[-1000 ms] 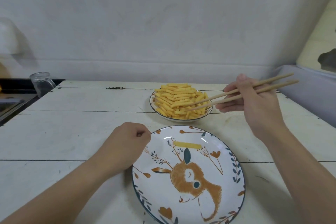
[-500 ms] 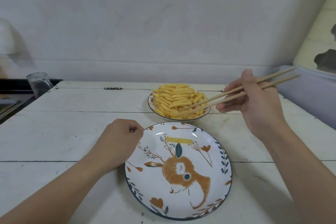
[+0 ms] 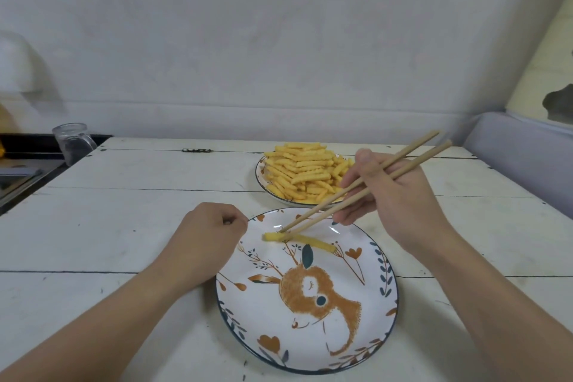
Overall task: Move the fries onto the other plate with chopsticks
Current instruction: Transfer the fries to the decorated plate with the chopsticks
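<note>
Lying on white plank table (image 3: 130, 226), w/ white wall (image 3: 279, 40) behind: deer plate (image 3: 384, 313)

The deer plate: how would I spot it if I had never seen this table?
Start at the white plank table and look to its near edge, between the two forearms. The deer plate lies there, closer than the plate of fries. It alone has a painted orange deer and leaf sprigs, and it carries only a couple of fries under the chopsticks, not a heap.
</note>
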`<state>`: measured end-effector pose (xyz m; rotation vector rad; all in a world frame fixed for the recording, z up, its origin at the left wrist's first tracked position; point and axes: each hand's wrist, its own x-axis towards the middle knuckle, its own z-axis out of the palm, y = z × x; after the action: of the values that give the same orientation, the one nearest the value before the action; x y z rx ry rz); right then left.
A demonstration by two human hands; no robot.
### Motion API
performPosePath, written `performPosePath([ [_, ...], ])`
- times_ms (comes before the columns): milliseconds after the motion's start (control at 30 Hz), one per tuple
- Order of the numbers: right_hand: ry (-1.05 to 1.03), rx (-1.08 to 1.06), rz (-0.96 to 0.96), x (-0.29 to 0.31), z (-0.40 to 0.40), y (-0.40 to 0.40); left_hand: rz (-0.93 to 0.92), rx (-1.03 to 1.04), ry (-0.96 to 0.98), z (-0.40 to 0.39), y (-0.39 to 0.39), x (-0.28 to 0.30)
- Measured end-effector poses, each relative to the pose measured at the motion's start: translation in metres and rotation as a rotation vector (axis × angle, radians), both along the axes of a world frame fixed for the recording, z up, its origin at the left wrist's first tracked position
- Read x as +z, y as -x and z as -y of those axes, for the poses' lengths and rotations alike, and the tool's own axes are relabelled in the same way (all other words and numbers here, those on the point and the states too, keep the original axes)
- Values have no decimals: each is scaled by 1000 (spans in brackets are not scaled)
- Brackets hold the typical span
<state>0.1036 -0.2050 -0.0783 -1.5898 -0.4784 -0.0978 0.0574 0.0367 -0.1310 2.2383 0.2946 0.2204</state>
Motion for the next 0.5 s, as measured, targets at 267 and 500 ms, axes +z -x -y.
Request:
performPosePath([
  [267, -17, -42, 40, 8, 12, -6, -4, 2, 4, -1, -1, -1],
  [500, 59, -114, 82, 19, 31, -11, 1, 11, -2, 0, -1, 0],
])
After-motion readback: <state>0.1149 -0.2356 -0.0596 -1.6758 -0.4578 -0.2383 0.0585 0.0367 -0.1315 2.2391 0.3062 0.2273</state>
